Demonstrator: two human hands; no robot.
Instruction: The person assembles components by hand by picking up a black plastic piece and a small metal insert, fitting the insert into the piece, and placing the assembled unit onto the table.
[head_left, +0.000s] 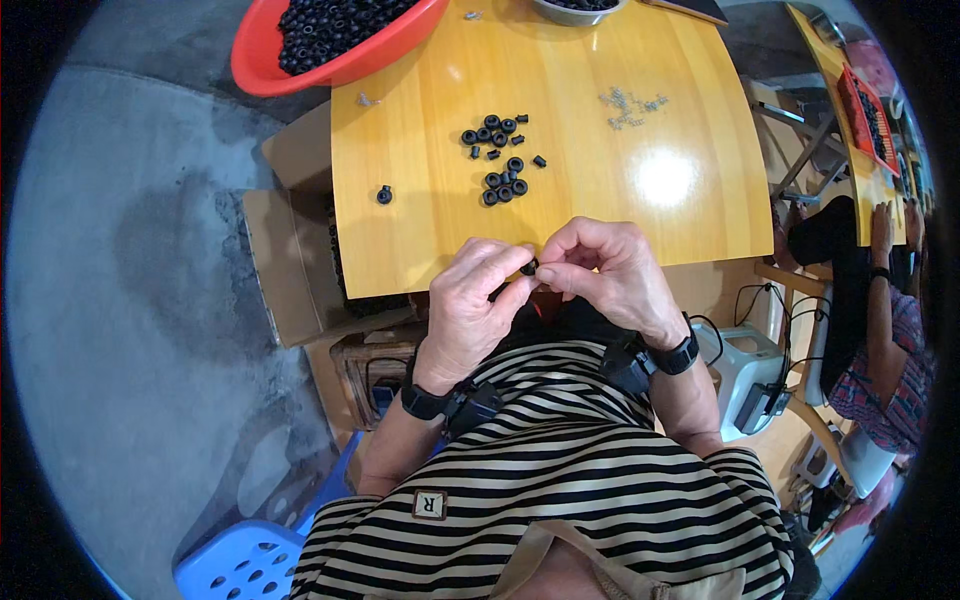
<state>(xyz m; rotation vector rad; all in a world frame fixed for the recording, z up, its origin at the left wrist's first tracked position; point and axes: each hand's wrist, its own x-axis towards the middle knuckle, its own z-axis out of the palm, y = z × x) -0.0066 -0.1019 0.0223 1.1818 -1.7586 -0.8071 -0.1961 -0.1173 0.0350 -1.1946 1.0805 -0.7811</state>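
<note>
Close to the table's near edge, my left hand (468,292) pinches a small black ring-like part (529,267) between thumb and fingers. My right hand (612,272) meets it there, thumb and forefinger pressed together right against the part. Whatever lies between those right fingertips is too small to make out. Beyond my hands, several black rings (499,140) and small black bushings (540,161) lie in a loose group on the yellow wooden table (420,220). A single black piece (384,195) stands apart on the left. Tiny pale metal springs (628,107) are scattered to the right.
A red basin (340,75) full of black rings is at the far left, a grey bowl (580,14) of black parts at the far edge. Cardboard boxes (280,265) stand left of the table. Another person's arm (880,320) rests at a second table on the right, near a red basket (868,120).
</note>
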